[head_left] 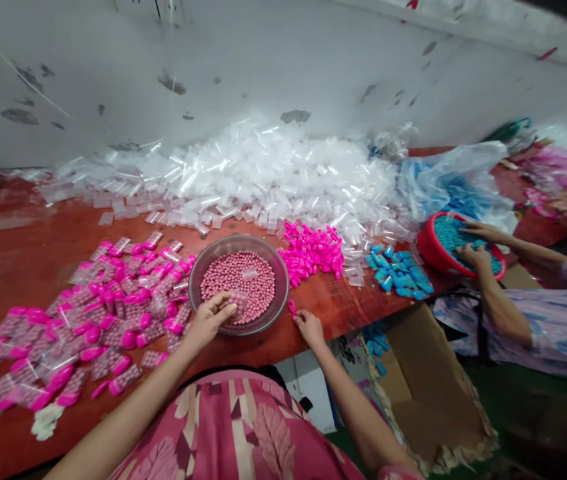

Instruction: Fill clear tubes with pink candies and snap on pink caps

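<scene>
My left hand [210, 320] grips a small clear plastic case [236, 303] filled with pink beads, over the near left rim of a metal bowl [283, 293]. The bowl holds a heap of pink beads [220, 270], with another clear case [250, 273] lying on them. Just right of the bowl, my right hand [308, 327] pinches a bright pink cap [292, 307] near the table's front edge. A pile of similar pink caps [316, 247] sits behind it.
Filled pink-capped cases [113, 300] cover the table's left side. Clear empty cases [263, 173] are heaped along the wall. At right, a co-worker's hands [478, 250] reach into a red basin [430, 243] of blue beads, beside blue-capped cases [403, 273]. Below stands a cardboard box [423, 373].
</scene>
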{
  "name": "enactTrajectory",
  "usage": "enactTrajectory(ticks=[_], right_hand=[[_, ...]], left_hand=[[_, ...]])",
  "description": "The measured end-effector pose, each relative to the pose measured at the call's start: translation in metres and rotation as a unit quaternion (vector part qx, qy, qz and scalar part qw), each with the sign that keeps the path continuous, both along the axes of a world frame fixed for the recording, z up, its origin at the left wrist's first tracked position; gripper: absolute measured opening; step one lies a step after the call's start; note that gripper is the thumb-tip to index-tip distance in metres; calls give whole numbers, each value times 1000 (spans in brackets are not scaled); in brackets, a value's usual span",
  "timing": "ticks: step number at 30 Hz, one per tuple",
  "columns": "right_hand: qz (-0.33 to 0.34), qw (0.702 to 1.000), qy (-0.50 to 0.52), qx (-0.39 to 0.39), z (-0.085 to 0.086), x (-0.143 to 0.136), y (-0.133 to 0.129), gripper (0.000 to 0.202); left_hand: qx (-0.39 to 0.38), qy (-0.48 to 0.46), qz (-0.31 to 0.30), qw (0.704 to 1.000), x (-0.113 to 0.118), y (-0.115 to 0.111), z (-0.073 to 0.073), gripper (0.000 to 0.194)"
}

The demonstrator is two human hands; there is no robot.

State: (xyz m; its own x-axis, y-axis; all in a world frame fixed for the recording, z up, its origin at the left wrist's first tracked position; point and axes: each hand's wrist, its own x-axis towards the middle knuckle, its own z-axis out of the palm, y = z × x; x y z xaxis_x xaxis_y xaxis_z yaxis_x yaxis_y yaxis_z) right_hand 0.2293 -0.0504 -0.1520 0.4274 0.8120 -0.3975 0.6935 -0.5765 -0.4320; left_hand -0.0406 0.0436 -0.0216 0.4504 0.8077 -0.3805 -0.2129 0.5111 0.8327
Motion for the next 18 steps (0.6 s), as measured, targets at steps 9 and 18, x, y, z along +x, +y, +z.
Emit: enactTrajectory(ticks=[9,18], right_hand=[[-19,998,-59,33,17,13,6,37],[8,995,13,95,44,-7,31,29]], left_hand=[[-32,-27,2,999,9,-4,3,32],[59,50,-28,997,7,-4,3,26]])
